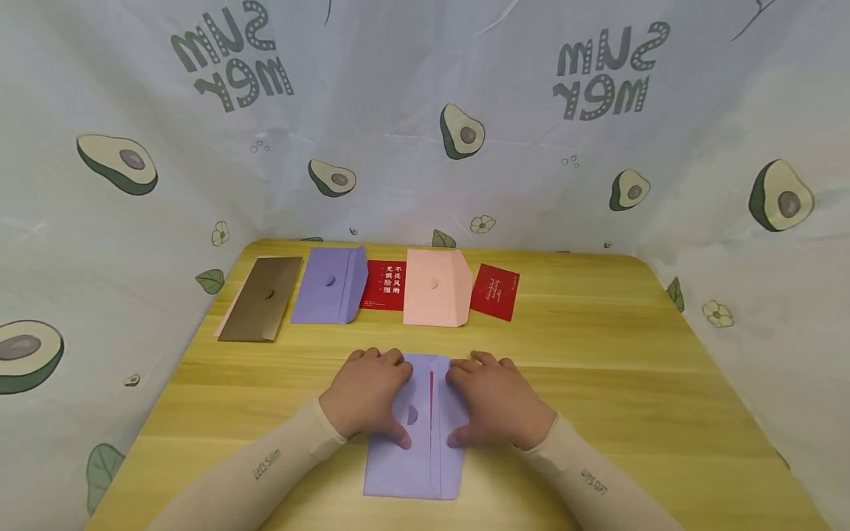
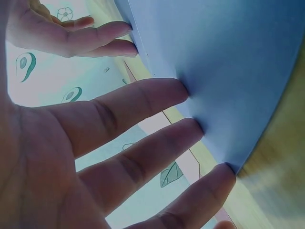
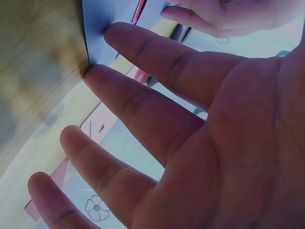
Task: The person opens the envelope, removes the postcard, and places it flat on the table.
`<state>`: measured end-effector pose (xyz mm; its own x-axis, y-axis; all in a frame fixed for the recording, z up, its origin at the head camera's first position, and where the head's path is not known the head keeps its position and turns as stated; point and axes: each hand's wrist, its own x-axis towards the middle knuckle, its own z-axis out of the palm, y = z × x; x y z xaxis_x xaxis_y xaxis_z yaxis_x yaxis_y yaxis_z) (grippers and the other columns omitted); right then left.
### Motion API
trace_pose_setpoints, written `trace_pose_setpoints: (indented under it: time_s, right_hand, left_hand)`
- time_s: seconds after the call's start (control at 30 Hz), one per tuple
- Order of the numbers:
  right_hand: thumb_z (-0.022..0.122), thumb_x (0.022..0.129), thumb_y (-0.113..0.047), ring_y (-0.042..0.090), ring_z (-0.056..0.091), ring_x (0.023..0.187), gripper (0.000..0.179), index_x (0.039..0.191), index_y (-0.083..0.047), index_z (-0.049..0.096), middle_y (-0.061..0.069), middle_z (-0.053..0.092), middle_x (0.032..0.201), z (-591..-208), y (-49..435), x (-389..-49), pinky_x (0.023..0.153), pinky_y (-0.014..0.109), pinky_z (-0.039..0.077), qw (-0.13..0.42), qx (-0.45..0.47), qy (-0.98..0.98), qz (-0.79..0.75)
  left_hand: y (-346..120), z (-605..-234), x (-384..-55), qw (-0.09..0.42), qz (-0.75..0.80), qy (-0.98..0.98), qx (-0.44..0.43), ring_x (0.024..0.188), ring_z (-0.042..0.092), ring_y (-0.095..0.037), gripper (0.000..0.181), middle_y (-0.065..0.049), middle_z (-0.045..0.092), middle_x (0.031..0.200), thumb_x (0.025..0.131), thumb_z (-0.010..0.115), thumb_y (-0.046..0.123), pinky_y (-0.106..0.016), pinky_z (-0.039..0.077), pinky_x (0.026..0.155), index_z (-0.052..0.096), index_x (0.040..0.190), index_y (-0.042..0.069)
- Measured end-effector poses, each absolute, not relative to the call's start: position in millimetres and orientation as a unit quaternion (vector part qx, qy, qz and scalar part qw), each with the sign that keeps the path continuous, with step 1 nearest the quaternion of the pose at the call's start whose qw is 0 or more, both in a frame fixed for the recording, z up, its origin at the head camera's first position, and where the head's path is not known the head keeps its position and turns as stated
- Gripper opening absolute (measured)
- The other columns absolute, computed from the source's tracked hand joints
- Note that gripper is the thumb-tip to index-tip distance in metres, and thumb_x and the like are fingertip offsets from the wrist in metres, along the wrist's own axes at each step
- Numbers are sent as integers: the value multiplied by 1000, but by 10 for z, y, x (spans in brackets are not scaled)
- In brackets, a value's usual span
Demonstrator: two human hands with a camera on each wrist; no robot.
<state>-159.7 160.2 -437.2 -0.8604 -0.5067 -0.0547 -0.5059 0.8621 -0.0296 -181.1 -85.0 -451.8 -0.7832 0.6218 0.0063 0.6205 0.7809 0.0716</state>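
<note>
A lavender envelope (image 1: 401,476) lies on the table in front of me, its flap side to the right. A thin red strip (image 1: 432,394) shows in the slit beside the flap fold, and a rounded notch marks the left part. My left hand (image 1: 367,392) rests on the left part, its fingertips pressing the paper in the left wrist view. On the flap lies my right hand (image 1: 502,402). Its nearer fingers touch the envelope (image 3: 97,24) in the right wrist view, while two others reach past the edge. Both hands have extended, spread fingers.
Along the back of the wooden table (image 1: 598,332) lie a brown envelope (image 1: 262,299), another lavender envelope (image 1: 322,284), a red card with white characters (image 1: 385,286), a pink envelope (image 1: 430,287) and a second red card (image 1: 496,292). An avocado-print curtain (image 1: 398,88) hangs behind.
</note>
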Motion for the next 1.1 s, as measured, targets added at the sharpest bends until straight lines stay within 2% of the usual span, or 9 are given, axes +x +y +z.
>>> trace_pose_setpoints:
  time_s: [0.17,0.27,0.4,0.53,0.63,0.7,0.83,1.1]
  right_hand:
    - [91,61,-68,37,55,132,86,131,-22,71,-3,65,140,-4374,1598,-1602,96,65,48,28,-264,964,-6]
    - [91,61,-67,35,56,130,86,131,-21,70,-3,65,140,-4370,1596,-1609,95,64,49,26,-266,964,-10]
    - [91,61,-67,32,56,129,85,130,-21,70,-2,65,140,-4376,1602,-1619,94,64,49,25,-267,963,-16]
    - [92,62,-65,30,56,130,85,131,-20,70,-1,64,140,-4374,1604,-1628,95,64,49,27,-267,963,-23]
    - [92,62,-64,30,56,131,88,133,-18,69,0,64,141,-4366,1598,-1631,96,66,48,31,-267,963,-28]
    - [92,62,-63,30,56,131,90,135,-18,68,1,64,141,-4365,1593,-1632,97,67,48,36,-265,963,-29]
    - [93,61,-65,30,57,130,92,137,-19,68,1,64,142,-4375,1587,-1628,97,67,48,41,-261,964,-27]
    - [92,61,-67,30,57,130,93,136,-18,68,3,63,143,-4407,1607,-1619,96,67,49,39,-266,963,-19]
  left_hand:
    - [-861,-4504,-1817,9,33,940,340,92,63,-27,90,1,66,113,52,91,77,-49,51,89,71,117,18]
    - [-870,-4482,-1816,2,35,938,346,87,63,-25,83,1,66,110,58,87,78,-48,52,90,72,114,18]
    - [-854,-4489,-1794,-17,51,938,343,86,64,-26,80,-2,66,111,70,75,83,-48,55,82,73,118,20]
    - [-796,-4546,-1747,-13,64,942,330,100,66,-39,88,-12,62,135,74,68,87,-52,56,78,67,138,27]
    - [-733,-4585,-1700,6,63,944,325,115,63,-55,98,-21,47,156,73,65,90,-59,56,83,56,153,34]
    - [-692,-4605,-1662,16,59,944,325,120,58,-64,102,-24,40,162,72,63,92,-64,55,86,51,157,37]
    - [-634,-4645,-1590,24,36,944,326,124,49,-72,105,-26,33,166,73,58,94,-66,53,90,43,161,40]
    - [-604,-4660,-1537,16,10,946,325,124,49,-72,100,-25,39,162,76,59,90,-65,52,93,47,160,38]
